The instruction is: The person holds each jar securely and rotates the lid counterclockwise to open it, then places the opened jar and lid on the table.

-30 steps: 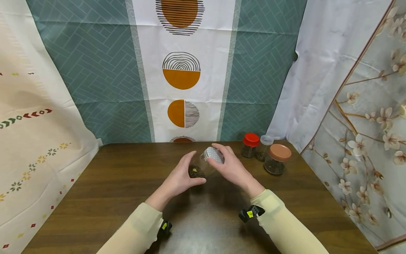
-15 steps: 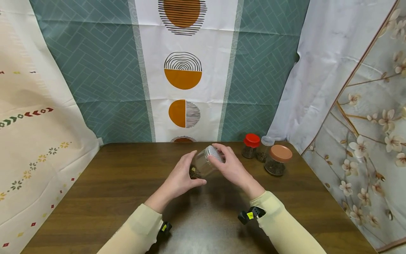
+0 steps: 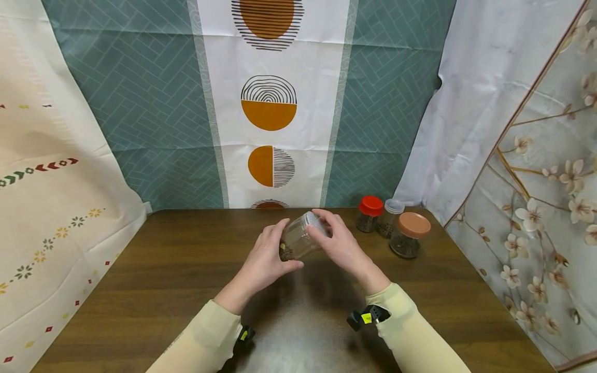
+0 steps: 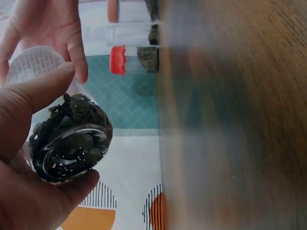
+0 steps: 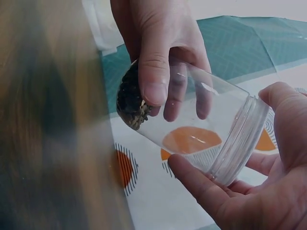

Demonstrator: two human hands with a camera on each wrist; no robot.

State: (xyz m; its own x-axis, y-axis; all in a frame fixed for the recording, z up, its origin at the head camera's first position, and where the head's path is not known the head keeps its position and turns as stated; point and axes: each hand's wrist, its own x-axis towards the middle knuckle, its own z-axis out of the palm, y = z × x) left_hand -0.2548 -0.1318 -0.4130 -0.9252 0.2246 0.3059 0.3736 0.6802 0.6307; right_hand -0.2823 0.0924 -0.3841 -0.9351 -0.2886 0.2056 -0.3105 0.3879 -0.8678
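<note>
A clear jar (image 3: 297, 239) is held tilted above the table, its lid end up and to the right. Dark dried leaves (image 4: 79, 112) lie in its bottom. My left hand (image 3: 265, 261) grips the jar's lower part, thumb on one side and fingers on the other. Around the clear lid (image 5: 240, 141) curl the thumb and fingers of my right hand (image 3: 342, 247). In the right wrist view the lid sits on the jar's mouth, and the upper part of the jar holds no leaves.
At the table's back right stand a red-lidded jar (image 3: 370, 213), a slim clear-lidded jar (image 3: 391, 217) and a wider jar with an orange-brown lid (image 3: 409, 233), all with dark contents. Patterned cloths (image 3: 158, 103) hang behind the wooden table (image 3: 186, 259) and along both sides.
The jar has tipped slightly between my hands, its lid end a little higher, and more of its clear wall shows. Both hands keep their hold.
</note>
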